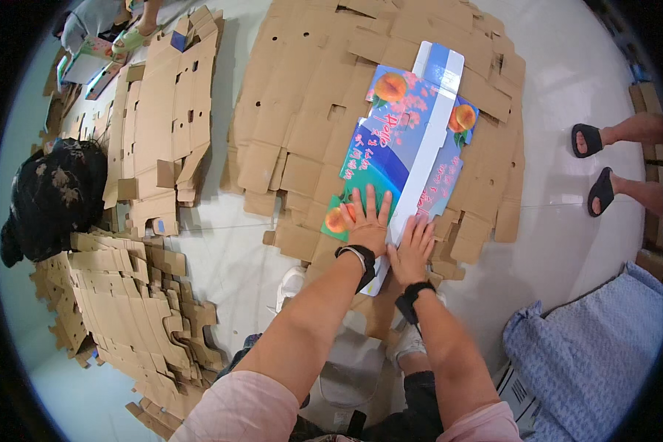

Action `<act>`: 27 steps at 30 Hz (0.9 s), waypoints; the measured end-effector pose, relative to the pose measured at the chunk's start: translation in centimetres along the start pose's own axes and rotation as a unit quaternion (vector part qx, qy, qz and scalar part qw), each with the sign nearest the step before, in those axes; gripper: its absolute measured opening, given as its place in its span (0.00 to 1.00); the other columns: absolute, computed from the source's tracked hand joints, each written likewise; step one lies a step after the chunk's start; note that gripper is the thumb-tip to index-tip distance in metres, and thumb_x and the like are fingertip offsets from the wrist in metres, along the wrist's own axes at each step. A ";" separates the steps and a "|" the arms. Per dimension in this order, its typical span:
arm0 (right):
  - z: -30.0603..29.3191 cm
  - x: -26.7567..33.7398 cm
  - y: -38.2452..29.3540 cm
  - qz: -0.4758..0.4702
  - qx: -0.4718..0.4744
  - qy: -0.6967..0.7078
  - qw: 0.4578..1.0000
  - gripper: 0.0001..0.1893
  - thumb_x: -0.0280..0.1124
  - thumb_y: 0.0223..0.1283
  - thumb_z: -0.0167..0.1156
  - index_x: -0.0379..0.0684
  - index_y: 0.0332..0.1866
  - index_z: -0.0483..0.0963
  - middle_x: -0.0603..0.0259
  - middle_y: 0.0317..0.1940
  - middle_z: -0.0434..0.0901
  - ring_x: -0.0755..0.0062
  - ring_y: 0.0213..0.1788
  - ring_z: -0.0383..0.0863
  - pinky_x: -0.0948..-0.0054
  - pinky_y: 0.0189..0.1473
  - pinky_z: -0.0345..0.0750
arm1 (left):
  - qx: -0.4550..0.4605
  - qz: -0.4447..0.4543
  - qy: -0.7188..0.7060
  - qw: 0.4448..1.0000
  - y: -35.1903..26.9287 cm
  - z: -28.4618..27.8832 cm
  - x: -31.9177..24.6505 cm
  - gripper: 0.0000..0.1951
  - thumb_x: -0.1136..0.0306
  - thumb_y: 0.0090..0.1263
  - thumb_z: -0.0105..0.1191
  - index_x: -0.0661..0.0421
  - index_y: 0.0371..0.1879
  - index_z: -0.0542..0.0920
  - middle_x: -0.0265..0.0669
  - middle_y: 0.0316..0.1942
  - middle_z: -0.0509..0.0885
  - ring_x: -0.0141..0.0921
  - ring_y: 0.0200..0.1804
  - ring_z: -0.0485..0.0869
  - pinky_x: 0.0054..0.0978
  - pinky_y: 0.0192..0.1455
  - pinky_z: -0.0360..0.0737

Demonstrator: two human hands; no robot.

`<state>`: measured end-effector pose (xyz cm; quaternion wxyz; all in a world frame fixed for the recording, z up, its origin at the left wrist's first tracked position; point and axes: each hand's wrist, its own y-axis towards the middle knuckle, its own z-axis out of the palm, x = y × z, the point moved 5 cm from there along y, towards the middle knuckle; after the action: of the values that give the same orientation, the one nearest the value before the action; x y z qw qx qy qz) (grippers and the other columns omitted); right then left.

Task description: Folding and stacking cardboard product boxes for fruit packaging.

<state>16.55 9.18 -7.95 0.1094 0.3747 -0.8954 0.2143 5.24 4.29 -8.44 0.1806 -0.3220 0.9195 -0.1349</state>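
A printed cardboard box blank with peaches, blossoms and writing lies folded flat before me. A long white flap runs lengthwise over it. My left hand rests palm down on the green and blue near end, fingers spread. Beside it my right hand lies flat along the white flap, its fingertips reaching the blank's right printed panel. Neither hand grips anything. Black bands circle both wrists. Beneath the blank spreads a broad stack of brown flattened cardboard.
More flattened cardboard lies in piles at left and lower left. A black cloth bundle sits between them. One person's sandalled feet are at right; another person crouches at upper left. A blue-grey cloth drapes something at lower right.
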 end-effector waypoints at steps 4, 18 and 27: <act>2.6 0.3 -6.0 -0.030 0.038 -0.005 0.999 0.49 0.51 0.54 0.59 0.38 0.72 0.41 0.39 0.72 0.35 0.34 0.73 0.33 0.43 0.70 0.36 | 0.094 -0.002 -0.064 0.994 -0.4 -2.5 -0.1 0.71 0.49 0.32 0.74 0.49 0.72 0.35 0.57 0.72 0.29 0.61 0.71 0.27 0.70 0.63 0.29; -1.6 -3.1 -2.5 0.219 -0.101 0.374 0.895 0.45 0.29 0.54 0.61 0.35 0.71 0.40 0.39 0.69 0.48 0.47 0.70 0.53 0.60 0.69 0.53 | 0.141 -0.007 -0.052 0.989 -0.5 -4.3 0.3 0.71 0.39 0.35 0.70 0.47 0.72 0.31 0.55 0.72 0.26 0.58 0.71 0.24 0.65 0.66 0.31; -3.8 -5.9 -1.1 0.176 -0.035 0.486 0.856 0.20 0.29 0.55 0.63 0.31 0.51 0.72 0.60 0.40 0.80 0.73 0.39 0.79 0.72 0.42 0.76 | 0.228 0.017 -0.199 0.953 -4.9 -8.8 5.3 0.59 0.45 0.54 0.62 0.54 0.71 0.31 0.56 0.72 0.32 0.48 0.75 0.36 0.38 0.73 0.43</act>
<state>21.57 13.90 -6.37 0.5040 0.0553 -0.7862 0.3533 0.36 -1.65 -0.03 0.4307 -0.2772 0.8151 -0.2708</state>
